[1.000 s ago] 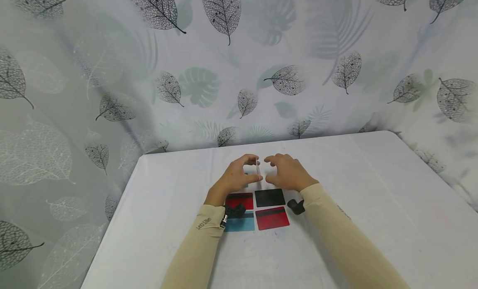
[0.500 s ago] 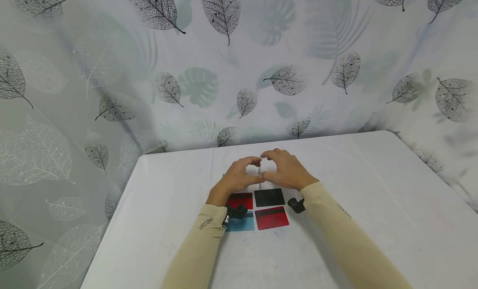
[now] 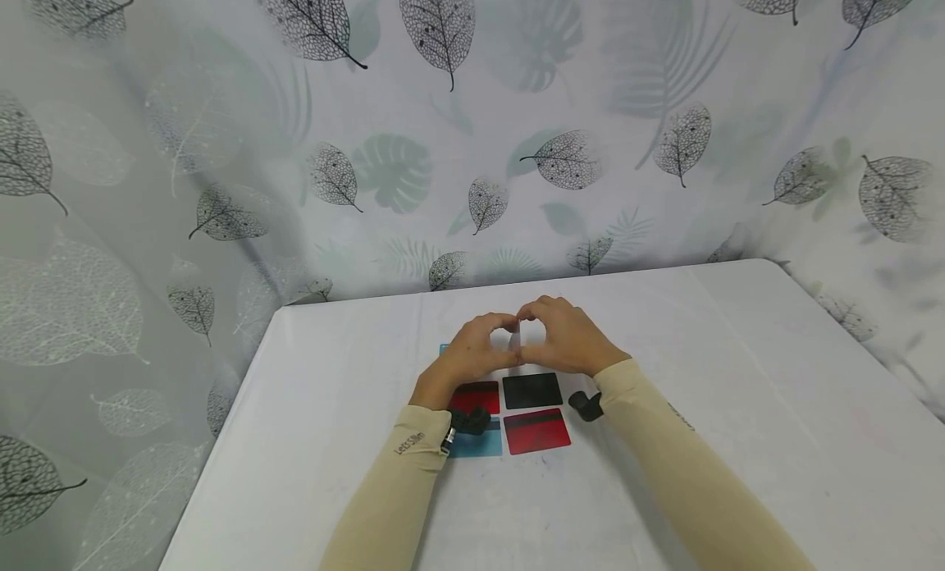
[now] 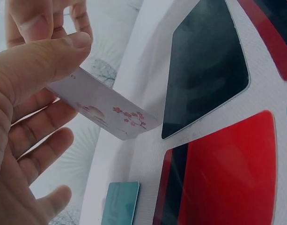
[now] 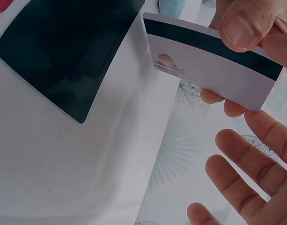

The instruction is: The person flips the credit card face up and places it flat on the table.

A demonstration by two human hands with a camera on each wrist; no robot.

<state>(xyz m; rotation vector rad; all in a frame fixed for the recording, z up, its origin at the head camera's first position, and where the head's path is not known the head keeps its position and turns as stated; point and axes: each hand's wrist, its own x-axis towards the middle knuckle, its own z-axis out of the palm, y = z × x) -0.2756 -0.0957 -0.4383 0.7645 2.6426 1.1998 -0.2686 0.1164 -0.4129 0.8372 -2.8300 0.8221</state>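
A white plastic card stands on edge between my two hands, with a dark magnetic stripe on one face and printed pink blossoms on the other. My left hand pinches it between thumb and fingers. From the other side my right hand meets it, thumb and index fingertip at the card's edges, its other fingers spread. Just in front of the hands lies a black card. Left of that, a red striped card is partly covered by the left wrist.
Nearer me are a second red card and a blue card, flat on the white table. Another blue card peeks out behind the left hand. A leaf-patterned cloth hangs beyond the table's back edge.
My right hand has come in to the left, closing the gap, and its fingertips now meet the white card. The left hand has shifted slightly right with the card. The flat cards have stayed put.
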